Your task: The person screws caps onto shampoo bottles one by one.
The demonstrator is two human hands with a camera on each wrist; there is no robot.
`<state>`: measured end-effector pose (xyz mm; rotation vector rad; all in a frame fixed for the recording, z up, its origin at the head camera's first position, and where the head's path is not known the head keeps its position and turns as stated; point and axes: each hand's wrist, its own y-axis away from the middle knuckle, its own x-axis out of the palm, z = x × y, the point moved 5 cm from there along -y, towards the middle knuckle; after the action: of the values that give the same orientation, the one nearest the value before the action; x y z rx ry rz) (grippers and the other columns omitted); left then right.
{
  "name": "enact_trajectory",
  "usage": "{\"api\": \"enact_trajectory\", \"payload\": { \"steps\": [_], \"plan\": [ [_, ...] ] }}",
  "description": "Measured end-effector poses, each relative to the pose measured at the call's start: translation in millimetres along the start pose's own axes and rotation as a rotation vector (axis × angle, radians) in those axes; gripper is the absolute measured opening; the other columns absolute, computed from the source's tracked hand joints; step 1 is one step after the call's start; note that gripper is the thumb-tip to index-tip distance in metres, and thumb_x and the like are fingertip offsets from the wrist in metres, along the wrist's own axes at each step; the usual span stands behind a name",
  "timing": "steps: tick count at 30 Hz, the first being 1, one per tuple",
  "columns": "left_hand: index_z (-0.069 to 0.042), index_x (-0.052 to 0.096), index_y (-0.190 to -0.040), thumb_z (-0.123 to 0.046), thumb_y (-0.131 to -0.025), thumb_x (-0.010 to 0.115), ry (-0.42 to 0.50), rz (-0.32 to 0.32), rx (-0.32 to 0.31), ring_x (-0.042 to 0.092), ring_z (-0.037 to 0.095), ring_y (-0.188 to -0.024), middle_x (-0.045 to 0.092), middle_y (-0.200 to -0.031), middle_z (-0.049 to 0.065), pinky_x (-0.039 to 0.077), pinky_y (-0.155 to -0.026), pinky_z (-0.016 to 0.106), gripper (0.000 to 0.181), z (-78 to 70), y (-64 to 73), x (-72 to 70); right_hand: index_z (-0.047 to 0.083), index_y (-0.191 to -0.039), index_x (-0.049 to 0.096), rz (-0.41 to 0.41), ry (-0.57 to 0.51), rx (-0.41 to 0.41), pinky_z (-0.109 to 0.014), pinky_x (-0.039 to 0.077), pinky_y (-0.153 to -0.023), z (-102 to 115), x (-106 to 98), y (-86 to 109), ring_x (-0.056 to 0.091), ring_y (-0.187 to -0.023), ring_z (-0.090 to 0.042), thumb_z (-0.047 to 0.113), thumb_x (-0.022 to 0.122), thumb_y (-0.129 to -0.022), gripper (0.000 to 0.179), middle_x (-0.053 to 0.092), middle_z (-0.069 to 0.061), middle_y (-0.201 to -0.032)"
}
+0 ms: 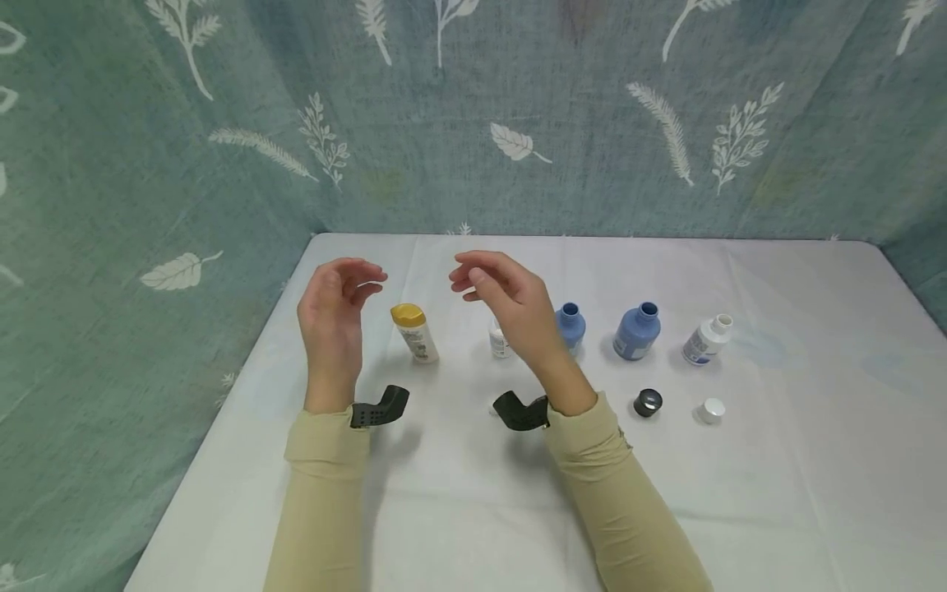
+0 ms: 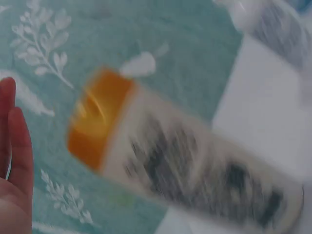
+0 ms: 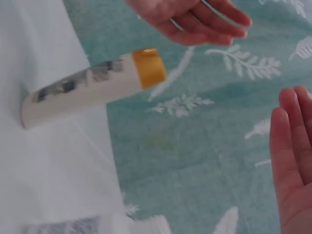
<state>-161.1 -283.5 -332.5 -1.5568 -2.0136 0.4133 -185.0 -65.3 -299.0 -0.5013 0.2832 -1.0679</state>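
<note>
A white bottle with a yellow cap (image 1: 416,335) stands upright on the table between my two hands. My left hand (image 1: 333,308) is raised to the left of it, fingers relaxed and bent inward, holding nothing. On the other side my right hand (image 1: 510,300) hovers in the air, its fingers loosely extended toward the left hand, also holding nothing. Behind the right wrist a small white bottle (image 1: 499,339) is partly covered. In the left wrist view the yellow-capped bottle (image 2: 195,161) looks large and blurred, with dark print on its side.
To the right stand a blue uncapped bottle (image 1: 570,325), partly hidden by the right arm, another blue uncapped bottle (image 1: 637,332) and a white uncapped bottle (image 1: 708,339). A black cap (image 1: 648,402) and a white cap (image 1: 711,411) lie nearer on the white-covered table (image 1: 799,493). A green leaf-patterned cloth (image 1: 459,189) hangs behind.
</note>
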Motion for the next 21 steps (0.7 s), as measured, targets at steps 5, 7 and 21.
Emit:
{"api": "enact_trajectory", "payload": {
  "steps": [5,7,21],
  "plan": [
    [0.011,0.053,-0.101,-0.021,-0.092,0.049,0.185,0.099,-0.005,0.055,0.036,-0.089,0.057,-0.094,0.022,0.045,-0.081,0.04,0.033,-12.8,-1.9,29.5,-0.008,-0.113,0.052,0.016,-0.002,0.021,-0.041,0.047,-0.08,10.9,-15.3,-4.1,0.057,-0.091,-0.032,0.002,0.044,-0.092,0.025,0.057,-0.023,-0.098],
    [0.008,0.054,-0.103,-0.02,-0.093,0.047,0.122,0.139,-0.036,0.054,0.035,-0.091,0.057,-0.096,0.021,0.044,-0.082,0.041,0.031,-13.7,-0.1,41.1,-0.008,-0.113,0.052,0.03,-0.013,0.041,-0.04,0.047,-0.08,12.9,-21.1,-4.4,0.056,-0.092,-0.031,0.003,0.045,-0.092,0.025,0.058,-0.023,-0.099],
    [-0.005,0.042,-0.126,-0.009,-0.091,0.049,-0.031,0.295,-0.183,0.042,0.026,-0.118,0.048,-0.124,0.015,0.034,-0.098,0.041,0.036,-7.5,20.6,101.8,-0.002,-0.114,0.054,0.179,0.066,0.187,-0.038,0.047,-0.082,31.2,-50.4,16.3,0.056,-0.092,-0.026,0.008,0.047,-0.092,0.025,0.058,-0.017,-0.101]
  ]
}}
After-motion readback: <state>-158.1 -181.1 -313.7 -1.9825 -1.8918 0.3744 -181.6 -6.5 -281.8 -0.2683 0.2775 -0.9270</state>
